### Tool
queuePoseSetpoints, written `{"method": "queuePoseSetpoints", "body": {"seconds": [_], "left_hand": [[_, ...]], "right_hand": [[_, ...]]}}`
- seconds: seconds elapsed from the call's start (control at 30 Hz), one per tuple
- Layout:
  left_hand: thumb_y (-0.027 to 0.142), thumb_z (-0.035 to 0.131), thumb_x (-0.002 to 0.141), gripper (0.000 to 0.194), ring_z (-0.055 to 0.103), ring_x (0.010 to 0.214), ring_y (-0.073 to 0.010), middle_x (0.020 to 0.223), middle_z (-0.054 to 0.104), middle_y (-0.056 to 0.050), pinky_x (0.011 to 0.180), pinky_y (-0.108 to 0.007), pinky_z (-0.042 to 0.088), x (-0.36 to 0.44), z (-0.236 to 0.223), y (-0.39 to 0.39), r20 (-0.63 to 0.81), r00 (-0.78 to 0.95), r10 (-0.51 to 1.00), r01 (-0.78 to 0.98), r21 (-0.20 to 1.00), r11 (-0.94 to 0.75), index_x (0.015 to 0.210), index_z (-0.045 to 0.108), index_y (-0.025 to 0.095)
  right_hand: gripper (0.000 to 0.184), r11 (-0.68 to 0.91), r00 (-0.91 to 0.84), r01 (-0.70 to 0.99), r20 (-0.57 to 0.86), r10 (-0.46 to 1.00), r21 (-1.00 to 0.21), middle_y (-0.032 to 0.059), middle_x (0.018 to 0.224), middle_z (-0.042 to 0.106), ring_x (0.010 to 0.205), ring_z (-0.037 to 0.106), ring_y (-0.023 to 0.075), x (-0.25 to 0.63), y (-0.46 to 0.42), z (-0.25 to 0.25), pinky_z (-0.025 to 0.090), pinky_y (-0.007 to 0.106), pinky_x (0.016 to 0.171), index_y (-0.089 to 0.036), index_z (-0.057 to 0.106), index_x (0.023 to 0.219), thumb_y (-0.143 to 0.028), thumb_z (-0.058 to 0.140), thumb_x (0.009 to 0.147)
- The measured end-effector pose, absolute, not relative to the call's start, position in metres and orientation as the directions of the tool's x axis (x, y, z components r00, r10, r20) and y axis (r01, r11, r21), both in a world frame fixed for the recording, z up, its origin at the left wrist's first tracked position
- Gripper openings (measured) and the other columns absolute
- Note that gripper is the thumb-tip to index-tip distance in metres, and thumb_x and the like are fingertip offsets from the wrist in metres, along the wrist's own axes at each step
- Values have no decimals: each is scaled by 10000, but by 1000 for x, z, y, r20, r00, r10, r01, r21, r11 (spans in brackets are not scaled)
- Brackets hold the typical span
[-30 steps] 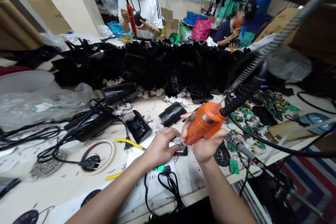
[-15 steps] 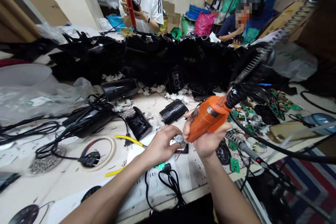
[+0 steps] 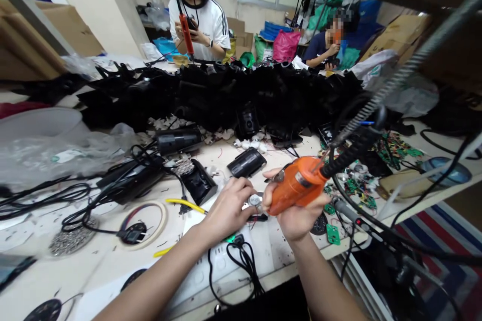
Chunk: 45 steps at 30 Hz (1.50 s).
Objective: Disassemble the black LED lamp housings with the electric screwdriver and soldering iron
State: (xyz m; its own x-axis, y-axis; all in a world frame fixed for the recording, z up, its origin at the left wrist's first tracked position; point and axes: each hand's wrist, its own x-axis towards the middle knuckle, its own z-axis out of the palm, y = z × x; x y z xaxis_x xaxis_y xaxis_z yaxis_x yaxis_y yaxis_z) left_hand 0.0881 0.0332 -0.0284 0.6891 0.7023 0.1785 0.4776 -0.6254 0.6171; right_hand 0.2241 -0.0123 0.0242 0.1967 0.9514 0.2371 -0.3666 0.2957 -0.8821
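Two bare hands are held together above the near edge of the cluttered pale tabletop (image 3: 113, 266). The right hand (image 3: 297, 213) is closed around an orange electric screwdriver (image 3: 297, 185), which is tilted with its tip toward the left and is trailed by a black coiled cable (image 3: 350, 150) rising to the upper right. The left hand (image 3: 228, 208) is curled around a small round silver metal part (image 3: 255, 199), pinched at the fingertips and met there by the screwdriver's tip. Just below the hands, a white power strip with a black plug and looped cord (image 3: 241, 261) is seen lying on the tabletop. To the left, a yellow-handled tool (image 3: 184, 204), a ring of beige tape (image 3: 145, 218) and tangled black cables (image 3: 75, 200) are spread out. To the right, small green circuit boards (image 3: 357, 185) are scattered. Slightly farther off, black plastic housings (image 3: 246, 162) are laid on the tabletop, and behind them a long heap of black plastic parts (image 3: 226, 93) is piled across its width. Beyond the heap, a person in a white shirt (image 3: 205, 22) is seen with a red screwdriver (image 3: 185, 30) held upright, and a second person in a dark blue shirt (image 3: 320, 45) is seated farther right.
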Motion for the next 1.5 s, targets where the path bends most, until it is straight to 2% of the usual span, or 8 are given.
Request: {"method": "queuePoseSetpoints", "body": {"seconds": [0.17,0.3,0.4,0.5,0.6,0.7,1.07,1.5], "left_hand": [[152,528,841,80,535,896,-246,921,617,-86,844,-403,442,95,-19,33,104,756,646,527,490,-695,839,607,168],[139,526,816,117,583,908,-250,915,649,-95,864,-410,458,94,-11,36,93,703,705,523,604,-601,875,625,156],[233,604,803,217,604,929,-254,954,670,-85,868,-414,476,82,-9,39,99,505,857,413,844,-341,1003,643,159],[249,646,799,332,653,897,-223,983,698,-80,857,-380,520,68,-14,40,-109,352,930,-21,992,124,1115,614,155],[91,593,793,351,692,951,-255,1102,696,-148,869,-393,558,59,-21,38,-271,362,892,-456,783,423,1144,591,112],[-28,491,791,477,704,974,-290,1134,689,-190,852,-422,586,56,-26,35,-309,398,863,-610,614,501,1249,536,96],[-53,432,831,677,692,1023,-297,1159,690,-196,910,-427,568,56,-37,30,-311,511,801,-654,464,597,1468,315,144],[-67,477,788,689,651,1107,-300,1160,698,-145,949,-449,549,56,-38,26,-251,519,817,-677,462,573,1421,411,198]], "right_hand": [[782,288,211,-367,223,952,-885,-46,403,465,333,421,146,220,-15,18,376,285,342,-208,619,826,-927,426,585],[730,300,204,-376,238,950,-877,-37,421,475,371,481,169,218,-14,15,407,300,379,-213,622,816,-895,432,636],[803,311,250,-370,229,941,-875,-24,462,518,352,461,153,222,-16,16,366,280,345,-194,621,876,-923,418,604],[860,332,316,-358,221,923,-873,-17,483,535,335,445,144,227,-18,18,347,271,319,-191,609,887,-957,369,577],[868,372,393,-331,232,890,-867,-22,460,519,334,456,151,232,-17,17,370,280,332,-188,611,881,-955,304,614],[872,413,497,-267,243,833,-871,-14,477,542,365,484,158,236,-12,11,393,290,365,-181,627,892,-952,331,609],[767,458,565,81,419,711,-885,14,516,570,456,560,186,255,6,-12,423,311,435,-173,656,902,-809,238,805],[740,349,559,238,421,714,-907,55,585,610,553,597,200,261,5,-20,469,348,578,-158,621,689,-715,179,893]]}}
